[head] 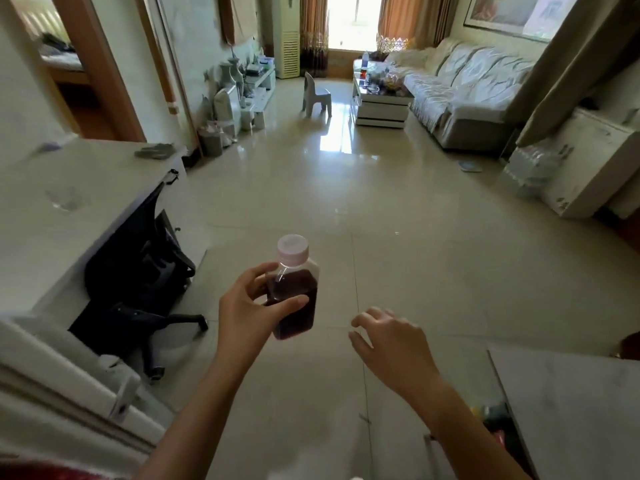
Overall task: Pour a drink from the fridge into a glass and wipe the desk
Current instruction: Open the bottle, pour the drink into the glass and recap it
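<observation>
My left hand (247,306) grips a small clear bottle (298,299) of dark red drink with a pale pink cap, held upright over the tiled floor. My right hand (391,341) hovers to the right of the bottle, apart from it, fingers spread and holding nothing. On the white desk (41,237) at the left stands a clear glass (65,199), blurred. A grey cloth (154,150) lies crumpled at the desk's far corner.
A black office chair (145,275) is tucked under the desk. A white door panel (568,410) stands at the lower right. Farther off are a sofa (460,88), a coffee table (381,102), a small plastic chair (317,95) and a white cabinet (581,161).
</observation>
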`<action>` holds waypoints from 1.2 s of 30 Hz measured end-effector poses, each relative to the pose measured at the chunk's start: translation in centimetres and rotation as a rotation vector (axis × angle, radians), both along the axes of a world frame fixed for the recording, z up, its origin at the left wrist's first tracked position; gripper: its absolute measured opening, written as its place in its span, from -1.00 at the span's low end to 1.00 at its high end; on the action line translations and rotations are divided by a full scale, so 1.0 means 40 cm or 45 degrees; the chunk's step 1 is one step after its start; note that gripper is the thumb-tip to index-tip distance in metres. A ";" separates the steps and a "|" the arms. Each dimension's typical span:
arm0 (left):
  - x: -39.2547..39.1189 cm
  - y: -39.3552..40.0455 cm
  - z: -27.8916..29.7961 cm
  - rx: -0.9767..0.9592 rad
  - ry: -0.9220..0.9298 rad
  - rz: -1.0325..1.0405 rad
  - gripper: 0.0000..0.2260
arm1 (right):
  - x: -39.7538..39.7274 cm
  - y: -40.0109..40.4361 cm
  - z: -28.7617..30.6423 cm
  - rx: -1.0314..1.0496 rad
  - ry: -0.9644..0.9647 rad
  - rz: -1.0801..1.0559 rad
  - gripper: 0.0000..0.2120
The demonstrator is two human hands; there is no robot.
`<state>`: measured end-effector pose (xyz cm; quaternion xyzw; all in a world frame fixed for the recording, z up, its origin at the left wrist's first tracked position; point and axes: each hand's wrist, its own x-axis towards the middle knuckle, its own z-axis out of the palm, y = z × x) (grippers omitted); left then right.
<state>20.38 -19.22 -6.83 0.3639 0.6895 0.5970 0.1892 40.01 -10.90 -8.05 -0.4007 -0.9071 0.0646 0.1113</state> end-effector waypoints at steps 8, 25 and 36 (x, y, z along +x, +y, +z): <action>-0.081 0.287 -0.005 0.012 -0.007 0.236 -0.42 | -0.137 0.372 -0.006 0.054 -0.014 0.254 -0.78; -0.517 0.608 -0.029 -0.013 -0.017 0.832 -0.42 | -0.751 0.865 -0.011 -0.075 -0.048 0.808 -0.75; -0.909 0.797 -0.032 -0.034 -0.015 1.041 -0.46 | -1.177 1.076 -0.009 -0.179 -0.068 0.945 -0.73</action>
